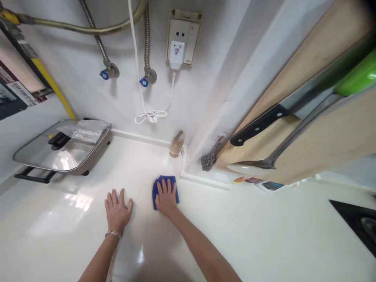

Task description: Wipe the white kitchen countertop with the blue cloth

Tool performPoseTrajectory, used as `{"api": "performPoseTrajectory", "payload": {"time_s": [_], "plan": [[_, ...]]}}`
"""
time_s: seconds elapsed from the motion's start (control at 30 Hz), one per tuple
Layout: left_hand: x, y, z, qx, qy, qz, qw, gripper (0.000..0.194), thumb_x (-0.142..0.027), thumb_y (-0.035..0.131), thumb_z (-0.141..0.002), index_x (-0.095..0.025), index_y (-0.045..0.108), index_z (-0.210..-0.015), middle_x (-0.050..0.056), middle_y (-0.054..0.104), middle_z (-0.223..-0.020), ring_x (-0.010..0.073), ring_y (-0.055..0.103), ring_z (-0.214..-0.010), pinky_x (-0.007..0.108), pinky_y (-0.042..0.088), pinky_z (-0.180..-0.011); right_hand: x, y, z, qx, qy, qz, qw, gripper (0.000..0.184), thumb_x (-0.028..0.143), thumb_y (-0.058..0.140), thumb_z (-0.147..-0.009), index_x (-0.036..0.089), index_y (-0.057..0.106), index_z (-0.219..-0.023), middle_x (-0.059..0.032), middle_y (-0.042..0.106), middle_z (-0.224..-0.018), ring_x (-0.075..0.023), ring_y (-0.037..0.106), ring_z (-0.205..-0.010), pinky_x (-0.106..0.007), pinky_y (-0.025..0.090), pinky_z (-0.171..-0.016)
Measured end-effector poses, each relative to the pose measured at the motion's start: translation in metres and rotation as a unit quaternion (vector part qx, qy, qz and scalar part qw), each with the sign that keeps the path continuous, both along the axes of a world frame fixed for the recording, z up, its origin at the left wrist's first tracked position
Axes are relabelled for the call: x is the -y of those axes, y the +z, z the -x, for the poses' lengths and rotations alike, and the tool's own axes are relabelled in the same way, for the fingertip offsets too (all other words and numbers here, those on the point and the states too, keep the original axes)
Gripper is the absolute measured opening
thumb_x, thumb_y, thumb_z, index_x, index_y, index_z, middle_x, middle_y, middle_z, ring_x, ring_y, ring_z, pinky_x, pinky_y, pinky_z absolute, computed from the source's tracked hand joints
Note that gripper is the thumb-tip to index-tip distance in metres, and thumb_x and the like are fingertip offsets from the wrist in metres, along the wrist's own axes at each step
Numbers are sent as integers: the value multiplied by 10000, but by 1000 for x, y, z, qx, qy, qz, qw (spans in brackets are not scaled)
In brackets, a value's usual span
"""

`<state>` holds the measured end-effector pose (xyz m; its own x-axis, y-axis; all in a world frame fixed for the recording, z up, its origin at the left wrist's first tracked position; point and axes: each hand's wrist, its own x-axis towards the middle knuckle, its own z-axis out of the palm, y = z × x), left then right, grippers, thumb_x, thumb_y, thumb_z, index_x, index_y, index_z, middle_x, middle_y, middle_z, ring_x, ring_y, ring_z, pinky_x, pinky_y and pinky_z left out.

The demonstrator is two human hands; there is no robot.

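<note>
My right hand (166, 199) lies flat, fingers stretched out, pressing down on a folded blue cloth (156, 187) on the white countertop (241, 227). My left hand (116, 209) rests flat on the bare counter a little to the left of the cloth, fingers spread, holding nothing; a thin bracelet circles its wrist. Beyond the cloth, a small clear bottle (177, 143) stands at the wall corner.
A lidded electric pan (63, 150) with a plastic bag on top sits at the back left. A steel scrubber (208, 161), wooden cutting boards (320, 133), a black-handled knife (258, 124) and a ladle hang at right. A stove edge (357, 223) shows at far right. Pipes, valves and a socket are on the wall.
</note>
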<state>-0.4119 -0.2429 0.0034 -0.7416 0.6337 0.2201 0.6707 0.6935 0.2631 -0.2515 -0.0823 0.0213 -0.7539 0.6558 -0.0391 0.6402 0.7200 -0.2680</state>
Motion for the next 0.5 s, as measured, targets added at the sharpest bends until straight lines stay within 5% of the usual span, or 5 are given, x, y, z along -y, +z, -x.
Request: {"api": "performPoseTrajectory", "payload": {"time_s": [0.1, 0.2, 0.5], "plan": [[0, 5, 1, 5, 1, 15, 1000, 637, -449, 400, -943, -99, 469, -1471, 244, 293, -1604, 419, 177, -1512, 607, 237, -1180, 4, 8, -11, -49, 6, 25, 998, 665, 416, 436, -960, 174, 297, -1565, -142, 192, -1664, -378, 92, -1543, -663, 83, -1221], [0, 9, 2, -15, -6, 15, 1000, 642, -454, 357, -950, -87, 465, -1466, 262, 315, -1579, 424, 203, -1498, 609, 260, -1160, 16, 3, -52, -134, -24, 6, 991, 669, 314, 479, -927, 179, 305, -1559, -128, 242, -1654, -323, 153, -1540, -600, 166, -1239], [-6, 21, -1, -3, -24, 9, 1000, 729, -493, 424, -871, -131, 397, -1504, 257, 380, -1534, 456, 290, -1433, 656, 314, -1078, 98, -60, -256, -228, -140, -116, 957, 677, 46, 388, -862, 210, 367, -1518, -106, 529, -1474, -231, 403, -1436, -570, 341, -1197]]}}
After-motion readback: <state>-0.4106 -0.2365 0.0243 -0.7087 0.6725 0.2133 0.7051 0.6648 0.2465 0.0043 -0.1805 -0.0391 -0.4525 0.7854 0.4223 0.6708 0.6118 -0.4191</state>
